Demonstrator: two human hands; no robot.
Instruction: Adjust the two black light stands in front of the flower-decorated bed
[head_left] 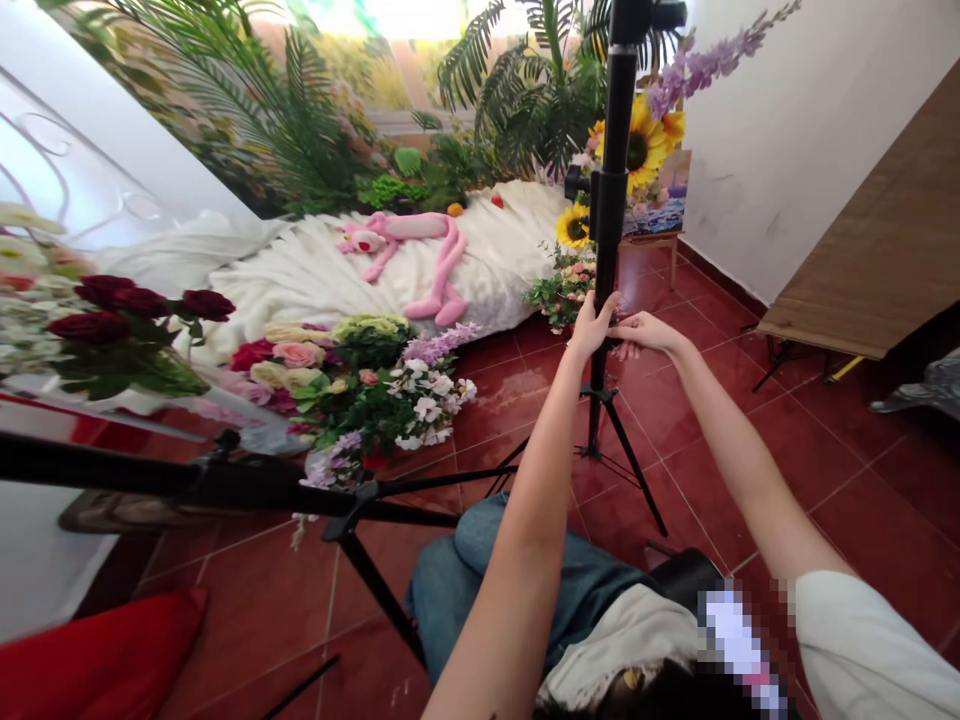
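A black light stand (pixel 611 215) rises upright in front of me, its legs spread on the floor. My left hand (pixel 592 325) is closed round the lower part of its pole, thumb up along the near side. From the right, my right hand (pixel 641 333) reaches to the same height with its fingers bent and pinched against the pole. What those fingers pinch is too small and covered to make out. Higher on the pole, a clamp collar with a knob (pixel 576 183) juts out to the left.
A second black stand (pixel 352 510) leans across the lower left. Flower bunches (pixel 360 375), a white fur-covered platform (pixel 300 270) with a pink plush toy (pixel 442 265), sunflowers (pixel 646 145) and a wooden board (pixel 874 220) surround the red tile floor (pixel 712 400).
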